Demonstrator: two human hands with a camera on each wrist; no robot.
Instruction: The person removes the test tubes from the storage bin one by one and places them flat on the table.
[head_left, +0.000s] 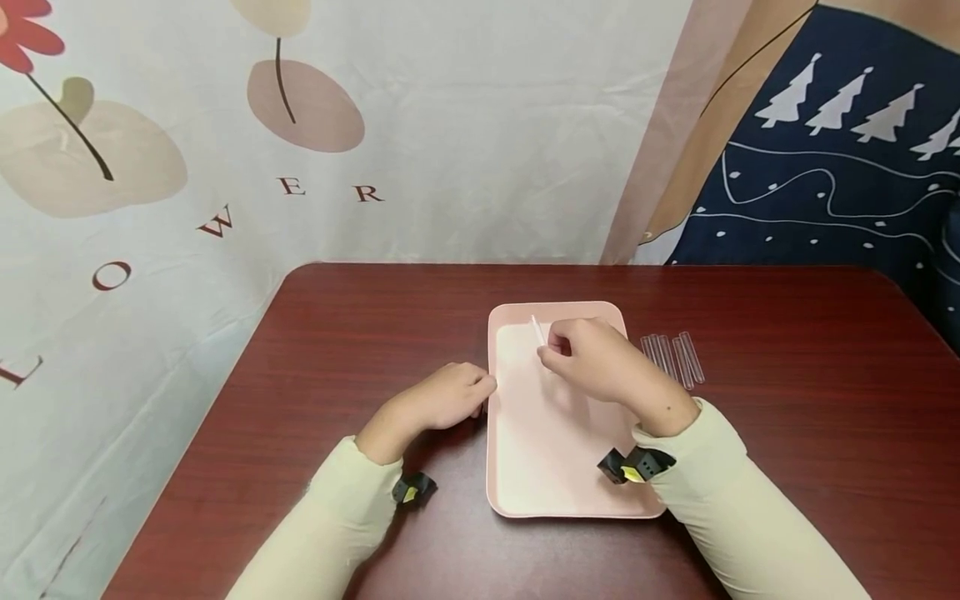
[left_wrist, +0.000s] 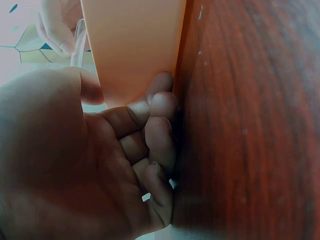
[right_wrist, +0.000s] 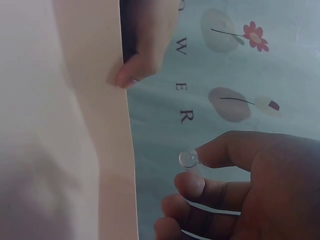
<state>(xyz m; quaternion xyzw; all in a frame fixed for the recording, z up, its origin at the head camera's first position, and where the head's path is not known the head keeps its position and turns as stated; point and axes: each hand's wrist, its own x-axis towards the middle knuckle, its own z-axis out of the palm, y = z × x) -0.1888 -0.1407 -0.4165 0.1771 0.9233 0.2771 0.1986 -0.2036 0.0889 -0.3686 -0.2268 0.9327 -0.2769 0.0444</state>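
Note:
A clear tube (head_left: 537, 330) is pinched between the thumb and index finger of my right hand (head_left: 596, 358), slanting over the far part of a pale pink tray (head_left: 528, 454). Its round end (right_wrist: 188, 158) points at the camera in the right wrist view, while the other fingers are bent below it. My left hand (head_left: 447, 395) grips the tray's left edge. Its thumb lies over the rim, as the right wrist view shows, and its curled fingers (left_wrist: 160, 137) rest low against the outer wall, close to the tabletop.
Several more clear tubes (head_left: 672, 358) lie side by side on the dark red wooden table (head_left: 795, 450), just right of the tray. A light curtain (head_left: 480, 150) with flowers and letters hangs behind the table, and a navy cloth (head_left: 832, 167) with white trees is at the right.

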